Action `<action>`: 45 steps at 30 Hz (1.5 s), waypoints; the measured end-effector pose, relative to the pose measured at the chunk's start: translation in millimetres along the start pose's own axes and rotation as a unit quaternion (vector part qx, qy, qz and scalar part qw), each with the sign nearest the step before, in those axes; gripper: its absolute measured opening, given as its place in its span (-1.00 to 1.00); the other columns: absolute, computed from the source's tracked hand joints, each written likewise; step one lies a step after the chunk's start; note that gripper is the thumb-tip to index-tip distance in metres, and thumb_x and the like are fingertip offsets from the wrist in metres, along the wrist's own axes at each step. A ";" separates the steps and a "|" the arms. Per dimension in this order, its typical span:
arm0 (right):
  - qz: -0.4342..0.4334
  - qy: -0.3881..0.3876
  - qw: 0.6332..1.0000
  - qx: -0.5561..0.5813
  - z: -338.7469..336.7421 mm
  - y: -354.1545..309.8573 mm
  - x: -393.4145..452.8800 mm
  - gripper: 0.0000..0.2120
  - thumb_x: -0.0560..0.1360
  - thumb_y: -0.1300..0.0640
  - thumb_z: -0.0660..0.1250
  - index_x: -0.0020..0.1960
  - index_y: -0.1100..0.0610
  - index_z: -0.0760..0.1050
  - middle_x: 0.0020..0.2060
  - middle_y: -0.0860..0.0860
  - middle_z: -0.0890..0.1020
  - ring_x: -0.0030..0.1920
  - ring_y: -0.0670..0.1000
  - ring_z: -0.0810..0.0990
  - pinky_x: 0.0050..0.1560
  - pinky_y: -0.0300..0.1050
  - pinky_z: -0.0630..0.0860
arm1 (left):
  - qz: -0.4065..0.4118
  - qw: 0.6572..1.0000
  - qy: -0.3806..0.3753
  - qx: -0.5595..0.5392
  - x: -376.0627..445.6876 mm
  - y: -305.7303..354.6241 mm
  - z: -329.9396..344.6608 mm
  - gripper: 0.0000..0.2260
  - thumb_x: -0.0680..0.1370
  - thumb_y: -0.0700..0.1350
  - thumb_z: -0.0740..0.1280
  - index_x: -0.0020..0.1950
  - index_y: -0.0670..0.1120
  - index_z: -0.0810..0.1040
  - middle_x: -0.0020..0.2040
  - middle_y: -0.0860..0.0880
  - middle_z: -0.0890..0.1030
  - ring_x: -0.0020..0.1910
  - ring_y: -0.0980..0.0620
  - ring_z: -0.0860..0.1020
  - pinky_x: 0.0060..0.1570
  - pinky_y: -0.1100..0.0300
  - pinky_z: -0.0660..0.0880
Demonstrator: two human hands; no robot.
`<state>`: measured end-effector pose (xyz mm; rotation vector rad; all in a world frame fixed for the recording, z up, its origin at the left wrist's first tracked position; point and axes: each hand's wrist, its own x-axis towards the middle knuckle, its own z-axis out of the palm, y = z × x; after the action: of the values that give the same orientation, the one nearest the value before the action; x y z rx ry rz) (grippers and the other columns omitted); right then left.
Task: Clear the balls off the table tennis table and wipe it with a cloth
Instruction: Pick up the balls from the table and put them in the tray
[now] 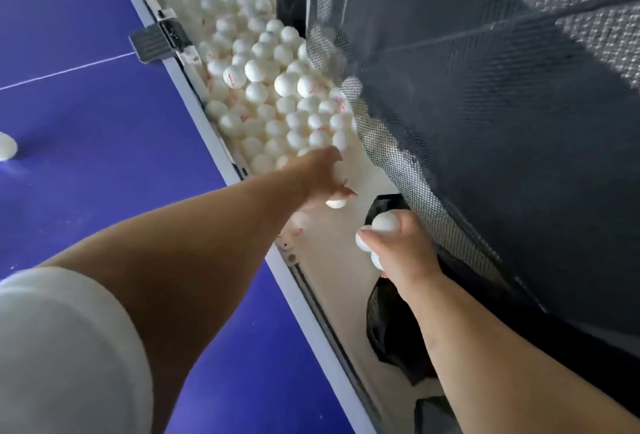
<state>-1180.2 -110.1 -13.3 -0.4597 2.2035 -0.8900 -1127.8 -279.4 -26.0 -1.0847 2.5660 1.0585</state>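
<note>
Though heaped, plain white balls (pixel 266 94).

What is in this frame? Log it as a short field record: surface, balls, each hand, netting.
table: blue table tennis table with a pale edge
loose ball: one white ball on the blue top, far left
ball pile: many white balls in the pale trough beside the table edge
left hand: left hand over the trough, holding white balls
right hand: right hand gripping several white balls
netting: dark mesh net along the trough's far side
</note>
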 end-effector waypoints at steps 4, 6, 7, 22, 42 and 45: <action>0.010 -0.038 0.999 0.018 -3.2 -1.3 5.6 -0.83 0.39 0.27 0.30 -0.29 0.15 0.32 -0.32 0.08 0.28 -0.30 0.09 0.22 -0.28 -0.05 0.20 | 0.011 1.000 -0.009 -0.003 1.8 -3.0 4.0 -0.39 0.42 0.13 0.47 0.36 -0.07 0.34 0.22 -0.10 0.45 0.09 -0.12 0.46 0.01 0.08 0.41; 0.018 -0.030 0.999 0.036 -6.3 0.6 8.3 -0.76 0.42 0.27 0.30 -0.21 0.41 0.29 -0.30 0.07 0.32 -0.28 0.09 0.26 -0.28 -0.04 0.22 | 0.012 1.000 -0.007 0.000 0.4 -5.4 5.7 -0.40 0.42 0.14 0.46 0.34 -0.06 0.34 0.12 -0.06 0.46 0.04 -0.10 0.47 0.05 0.03 0.47; 0.021 -0.031 0.999 0.039 -7.4 2.2 9.4 -0.73 0.43 0.27 0.29 -0.12 0.49 0.31 -0.29 0.07 0.32 -0.28 0.09 0.26 -0.31 -0.08 0.23 | 0.012 1.000 -0.007 0.001 0.0 -7.1 7.2 -0.41 0.42 0.14 0.46 0.33 -0.05 0.35 0.05 -0.02 0.47 0.02 -0.09 0.49 0.06 0.02 0.48; -0.013 -0.078 0.987 0.139 -5.9 -0.8 -18.5 -0.59 0.64 0.20 0.17 0.44 0.32 0.26 0.15 -0.07 0.39 0.25 -0.09 0.44 0.24 -0.31 0.30 | 0.009 0.985 0.147 -0.090 -65.7 -22.4 2.4 -0.53 0.45 0.14 0.43 0.31 0.04 0.46 0.24 0.01 0.50 0.21 0.00 0.47 0.21 0.10 0.41; -0.172 -0.038 0.982 -0.066 90.1 -41.7 -211.9 -0.65 0.50 -0.01 0.38 0.22 0.12 0.50 0.13 -0.04 0.54 0.09 0.02 0.54 0.04 -0.09 0.48 | -0.053 0.898 0.380 -0.217 -379.9 -127.8 -30.3 -0.87 0.51 -0.08 0.40 0.02 0.06 0.54 -0.04 0.17 0.54 -0.08 0.16 0.51 0.00 0.26 0.43; -0.201 -0.045 0.975 -0.080 130.0 -37.5 -256.7 -0.65 0.48 -0.04 0.40 0.19 0.10 0.51 0.13 -0.04 0.56 0.11 0.03 0.54 0.06 -0.05 0.50 | -0.075 0.894 0.399 -0.190 -450.7 -165.1 -30.4 -0.88 0.52 -0.05 0.39 0.05 0.05 0.56 -0.03 0.22 0.54 -0.03 0.22 0.48 0.01 0.32 0.41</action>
<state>-907.4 -56.3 69.5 -1.0309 2.1414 -0.8779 -685.8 -125.0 83.9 -2.1664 2.8047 1.3068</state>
